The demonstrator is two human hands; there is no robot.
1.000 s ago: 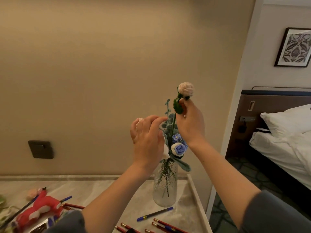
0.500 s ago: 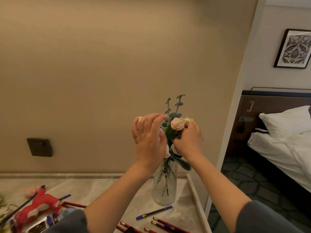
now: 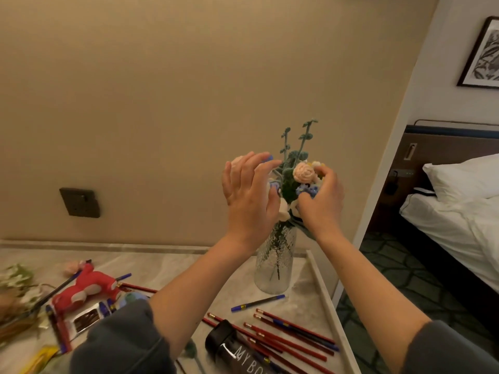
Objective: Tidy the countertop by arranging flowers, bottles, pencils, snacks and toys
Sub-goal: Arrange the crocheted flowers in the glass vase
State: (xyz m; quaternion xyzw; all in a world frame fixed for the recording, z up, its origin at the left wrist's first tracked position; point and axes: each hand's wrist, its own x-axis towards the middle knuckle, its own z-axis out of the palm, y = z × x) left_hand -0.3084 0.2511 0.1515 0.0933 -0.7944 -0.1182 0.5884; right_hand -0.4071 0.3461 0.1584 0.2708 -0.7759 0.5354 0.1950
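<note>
A hotel-style bedroom: a bed (image 3: 459, 225) made up in white linen, with a plump pillow (image 3: 464, 176), stands against a dark padded headboard (image 3: 445, 147) fitted with a switch panel (image 3: 402, 173). A framed black-and-white print (image 3: 483, 55) hangs on the wall above it, over dark patterned carpet (image 3: 391, 279). Beside the sleeping area, a pale marble countertop (image 3: 167, 265) runs along a plain beige wall (image 3: 189, 76) with a dark wall socket (image 3: 79, 202).
</note>
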